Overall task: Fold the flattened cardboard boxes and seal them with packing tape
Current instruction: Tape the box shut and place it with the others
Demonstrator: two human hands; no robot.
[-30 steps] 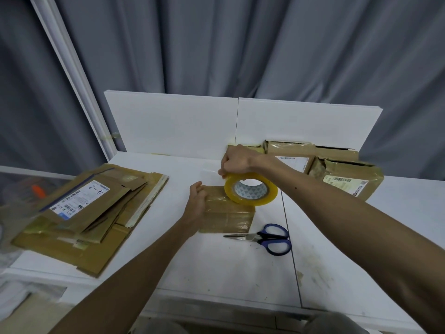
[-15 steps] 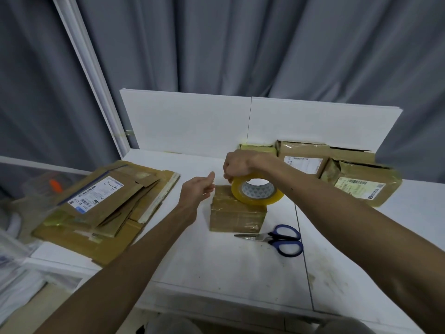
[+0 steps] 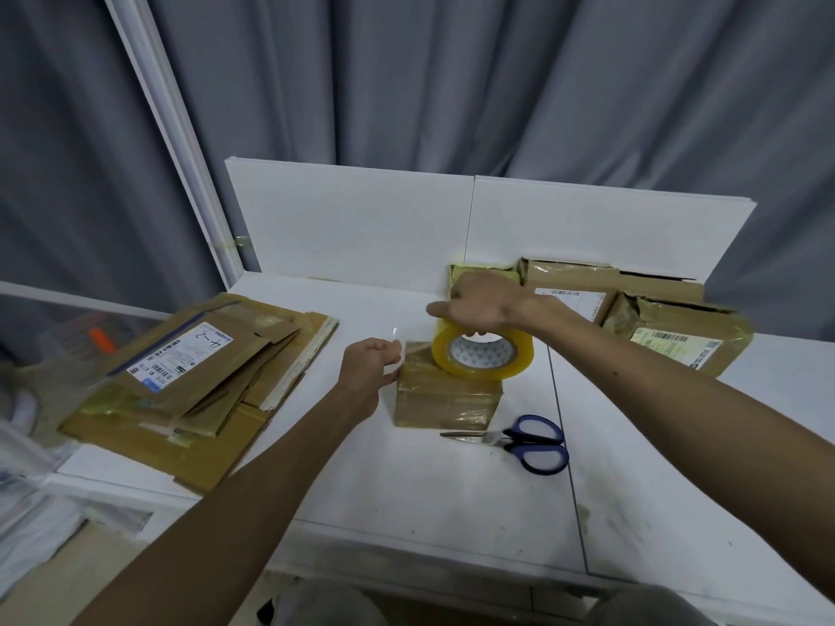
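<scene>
A person's right hand (image 3: pixel 485 302) grips a yellow roll of clear packing tape (image 3: pixel 482 354) over the small brown folded cardboard box (image 3: pixel 445 399) on the white bench (image 3: pixel 406 490). The left hand (image 3: pixel 368 370), at the box's 9 o'clock, pinches the drawn-out tape end (image 3: pixel 413 344). The seal likely holds best if the strip is pulled taut, centred on the seam and pressed flat. Blue-handled scissors (image 3: pixel 528 442) lie at 5 o'clock.

Bare forearms (image 3: pixel 253 485), bare L hand (image 3: pixel 368 372), bare R hand (image 3: pixel 485 300), grey trousers (image 3: pixel 325 603) at btm edge
</scene>
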